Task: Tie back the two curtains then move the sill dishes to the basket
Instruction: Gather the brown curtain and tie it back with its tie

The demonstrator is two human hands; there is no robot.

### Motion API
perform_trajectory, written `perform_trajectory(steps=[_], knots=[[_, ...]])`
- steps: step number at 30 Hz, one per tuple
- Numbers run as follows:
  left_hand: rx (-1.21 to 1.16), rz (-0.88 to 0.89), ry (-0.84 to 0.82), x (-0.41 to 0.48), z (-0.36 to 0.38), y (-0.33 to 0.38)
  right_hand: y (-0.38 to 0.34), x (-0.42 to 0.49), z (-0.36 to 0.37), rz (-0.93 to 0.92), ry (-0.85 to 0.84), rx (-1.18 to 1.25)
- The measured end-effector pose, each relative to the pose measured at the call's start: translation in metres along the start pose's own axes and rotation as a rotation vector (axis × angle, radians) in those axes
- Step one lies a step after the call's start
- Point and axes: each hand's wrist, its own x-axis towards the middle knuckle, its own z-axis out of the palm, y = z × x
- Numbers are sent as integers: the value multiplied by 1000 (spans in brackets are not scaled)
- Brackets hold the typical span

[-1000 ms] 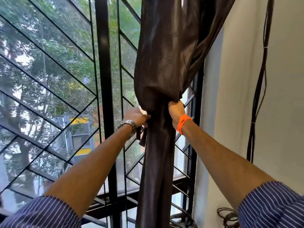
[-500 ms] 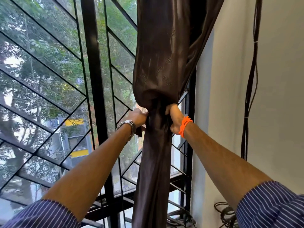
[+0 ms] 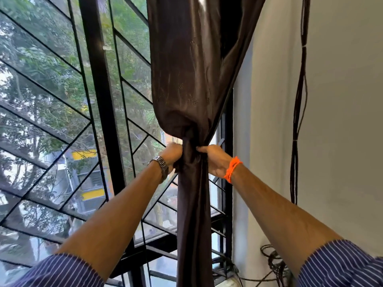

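Left grip (image 3: 173, 154): fingers curled tight against the left side of the curtain's cinched waist, with dark cloth bunched under the palm. Whether that cloth is a tie band or a fold of the curtain cannot be told.
Right grip (image 3: 215, 160): clamped on the right side of the same waist, thumb laid forward on the fabric, fingers hidden behind it.
Curtain (image 3: 186, 79): dark brown and glossy, hanging at the right edge of the window. It billows full above the two grips, is pinched narrow between them, and falls below as a slim column past the bottom of the view.
Wristwatch (image 3: 161, 165): metal, on the left wrist.
Orange band (image 3: 233, 168): knotted cord on the right wrist.
Sleeves (image 3: 62, 270): dark blue with thin white stripes, pushed up both forearms.
Window grille (image 3: 97, 79): black bars in a diagonal pattern, left of and behind the curtain. Trees and a building with yellow bands show through it.
Wall (image 3: 342, 100): pale, right of the curtain.
Cables (image 3: 298, 100): black bundle hanging down the wall, well apart from the curtain, with more coiled low at the wall's foot.
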Motion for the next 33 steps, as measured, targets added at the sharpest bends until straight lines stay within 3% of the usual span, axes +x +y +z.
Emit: perform_trajectory(steps=[7, 11, 14, 16, 19, 22, 28, 33], knots=[[-123, 3, -226, -7, 32, 6, 10, 21, -39, -14, 137, -98], [-89, 38, -250, -10, 43, 6, 10, 3, -55, 35, 113, -77], [-81, 86, -238, -14, 49, 10, 17, 12, -66, -47, 232, -61], [70, 148, -157, -7, 52, 9, 17, 9, -63, -171, 367, -153], [415, 211, 46, -4, 52, 9, 13, -7, -56, -343, 625, -489], [554, 286, 132, -18, 52, 16, 14, -13, -50, -457, 779, -631], [585, 365, 166, -23, 48, 26, 22, -12, -40, -645, 821, -599], [674, 501, 394, -29, 48, 18, 34, -15, -41, -1007, 680, -879]])
